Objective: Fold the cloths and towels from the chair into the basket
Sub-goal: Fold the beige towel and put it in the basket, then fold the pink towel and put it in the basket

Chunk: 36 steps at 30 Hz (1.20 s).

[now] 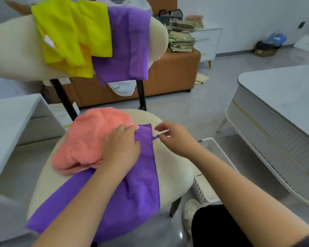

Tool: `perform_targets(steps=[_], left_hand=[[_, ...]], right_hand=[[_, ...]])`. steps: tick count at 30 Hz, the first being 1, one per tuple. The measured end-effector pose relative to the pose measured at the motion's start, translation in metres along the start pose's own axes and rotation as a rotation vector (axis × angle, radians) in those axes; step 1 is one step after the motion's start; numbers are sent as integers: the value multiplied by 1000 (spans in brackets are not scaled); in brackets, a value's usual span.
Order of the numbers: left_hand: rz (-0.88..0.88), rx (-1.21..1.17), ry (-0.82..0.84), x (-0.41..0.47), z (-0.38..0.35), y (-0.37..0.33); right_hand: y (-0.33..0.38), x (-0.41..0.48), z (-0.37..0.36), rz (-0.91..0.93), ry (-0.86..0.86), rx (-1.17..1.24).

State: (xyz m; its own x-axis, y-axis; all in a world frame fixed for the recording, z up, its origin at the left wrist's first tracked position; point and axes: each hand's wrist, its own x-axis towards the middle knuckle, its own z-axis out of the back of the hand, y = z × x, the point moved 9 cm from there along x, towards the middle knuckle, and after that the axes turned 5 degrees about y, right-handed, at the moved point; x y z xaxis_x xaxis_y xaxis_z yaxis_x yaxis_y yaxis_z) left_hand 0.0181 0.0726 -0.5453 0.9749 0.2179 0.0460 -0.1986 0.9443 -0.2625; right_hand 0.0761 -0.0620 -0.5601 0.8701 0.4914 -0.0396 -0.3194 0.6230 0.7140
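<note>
A purple cloth (141,189) lies spread across the cream chair seat (173,172). My left hand (121,145) presses flat on its upper part, fingers at the far edge. My right hand (175,136) pinches the small purple loop at the cloth's right edge. A pink towel (84,139) lies crumpled on the seat, left of my left hand. Over the chair back (12,49) hang a yellow cloth (71,34) and a second purple cloth (127,47). The white basket (216,145) stands on the floor right of the seat, mostly hidden behind my right arm.
A white table (284,97) stands to the right and a white desk (9,122) to the left. Behind the chair are an orange bench (171,73) with stacked papers (182,38) and a white cabinet (209,41). My shoe (191,214) rests near the basket.
</note>
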Motion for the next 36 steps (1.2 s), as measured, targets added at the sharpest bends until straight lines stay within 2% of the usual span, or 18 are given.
perform_targets(steps=[4,7,11,15,17,20,22,24,29,31,34,36], left_hand=[[93,-2,-102,-17,5,50],[123,-10,-109,-19,-4,65],[163,-14,-133,-12,-6,74],[177,-141,-212,-2,2,83],[207,-290,-276,-2,9,85],[274,-658,-373,-5,22,93],[281,-823,-378,-5,26,96],[273,-977,-325,-4,23,93],[149,-1106,-169,-3,11,78],[86,-1031,-127,-6,14,74],[61,-559,-96,-12,19,72],[63,-378,-145,-14,26,74]], right_hand=[[25,-2,-46,5,36,97],[25,3,-62,-20,86,103],[17,7,-70,-59,56,191],[13,13,-73,-48,32,227],[14,18,-69,-24,8,246],[13,24,-63,-10,-43,310],[14,27,-63,4,-49,345],[17,28,-67,13,-31,372],[26,30,-67,89,-87,350],[26,29,-66,79,-108,381],[24,29,-56,49,-213,454],[20,29,-51,26,-283,524]])
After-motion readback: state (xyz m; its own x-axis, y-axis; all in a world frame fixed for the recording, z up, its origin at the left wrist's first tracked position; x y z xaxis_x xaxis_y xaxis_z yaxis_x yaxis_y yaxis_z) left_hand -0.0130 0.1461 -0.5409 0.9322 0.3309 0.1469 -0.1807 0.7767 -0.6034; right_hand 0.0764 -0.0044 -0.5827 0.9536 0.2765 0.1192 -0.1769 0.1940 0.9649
